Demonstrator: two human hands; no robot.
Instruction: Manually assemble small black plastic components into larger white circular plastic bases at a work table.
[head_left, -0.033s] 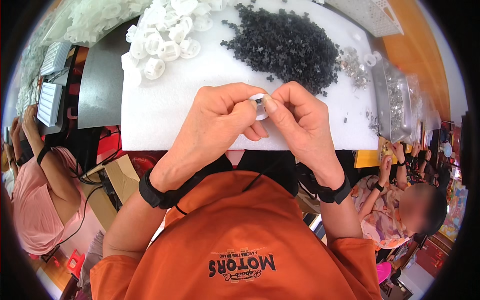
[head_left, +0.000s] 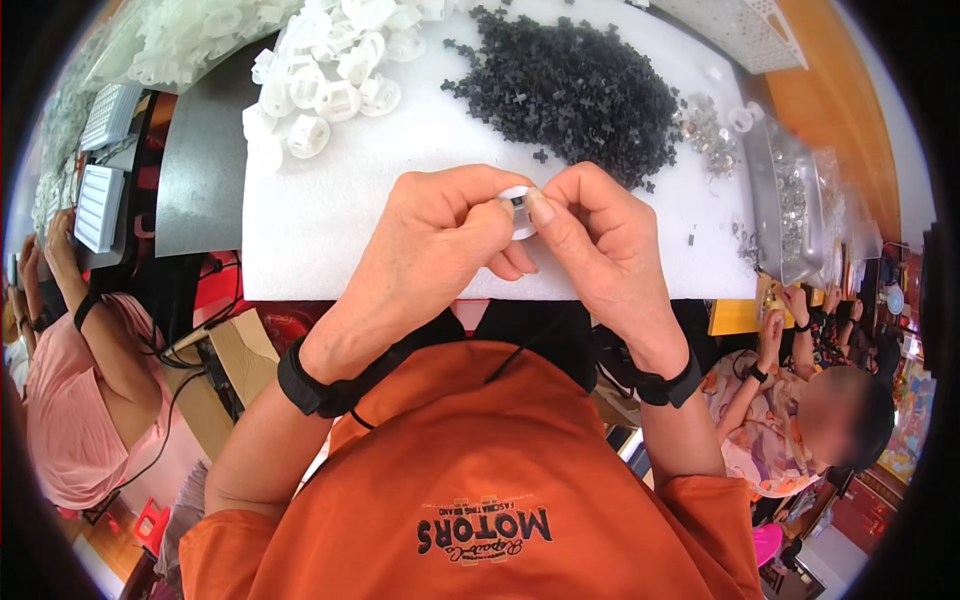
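Nothing is seen to have moved since the earlier frame: both hands are held in the same place, at the near edge of the white surface (head_left: pixel 330 230), pinching the same small part.

Left hand (head_left: pixel 440 250): closed, thumb and forefinger gripping the small white round part (head_left: pixel 519 208) from its left side.
Right hand (head_left: pixel 600 250): closed too, thumb pressed on the part's right face, where a dark piece (head_left: pixel 517 201) is seated at the rim.

Part is held above the surface, between the two thumbs, well apart from the stock. Its flat round face is turned up toward the camera; the axis is judged to run roughly upright, tilted a little to the right. Long axis of the dark piece cannot be told.

Progress, as judged: one dark piece appears pressed into one white part. Much is left: a heap of white round parts (head_left: pixel 320 80) and a heap of black pieces (head_left: pixel 575 90) lie untouched further back. Small metal parts (head_left: pixel 705 130) and a clear tray (head_left: pixel 785 200) lie at right. No finished batch is seen.
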